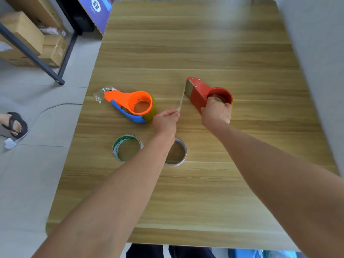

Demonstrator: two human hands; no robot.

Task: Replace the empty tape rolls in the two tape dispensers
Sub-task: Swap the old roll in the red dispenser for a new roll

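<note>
My right hand grips the red tape dispenser by its round hub, just right of the table's middle. From its metal blade end a strip of clear tape runs down to my left hand, which pinches the strip's end. The orange and blue dispenser lies on the table to the left, with a yellowish roll in it and crumpled tape at its nose. Two empty tape cores lie nearer me: a green-and-white one and a white one, partly hidden by my left forearm.
The wooden table reaches to its front edge just before me. On the floor at left stand a metal shelf with cardboard boxes, a cable, and another person's sandalled foot.
</note>
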